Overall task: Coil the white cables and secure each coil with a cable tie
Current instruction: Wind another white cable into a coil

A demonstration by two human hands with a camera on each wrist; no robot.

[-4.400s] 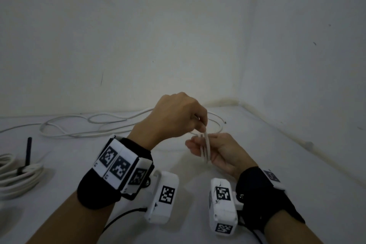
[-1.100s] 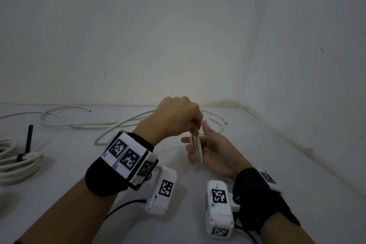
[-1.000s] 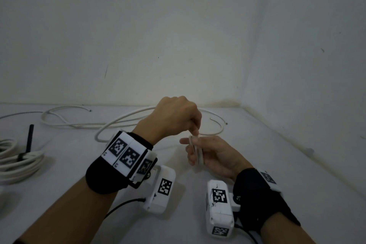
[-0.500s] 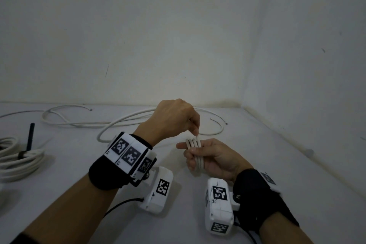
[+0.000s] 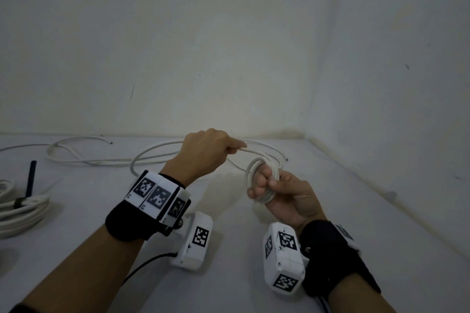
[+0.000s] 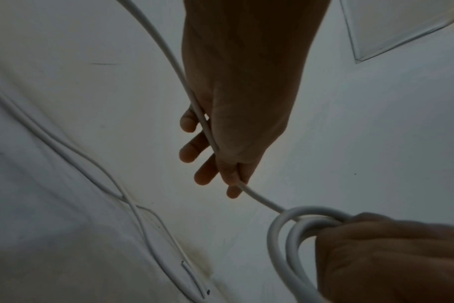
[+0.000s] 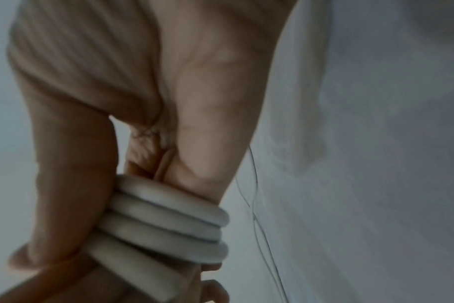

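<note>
1. Lying on the white table [image 5: 229,274] at far left is a finished coil [image 5: 17,208] of white cable, bound by a dark cable tie [image 5: 30,181] whose tail stands upright.
2. Loose white cable [image 5: 101,160] snakes in long, flat curves along the back of the table near the wall [image 5: 178,58], well apart from the finished coil.
3. Between the loose run and the hands nothing blocks the way; the left forearm crosses in front of part of the curve.
4. The right hand [image 5: 282,193] holds a small coil [image 5: 262,180] just above the table, thumb and fingers curled tight round the stacked loops.
5. In the right wrist view about four smooth, round turns [image 7: 169,221] sit side by side, pressed against the palm.
6. The left hand [image 5: 206,152] pinches the feeding strand [image 6: 259,198] between thumb and forefinger, other fingers curled loosely; the strand runs taut from it to the coil.
7. Black wrist bands carry white blocks with square printed markers [image 5: 155,193].
8. Dark specks mark the dull, matte wall.
</note>
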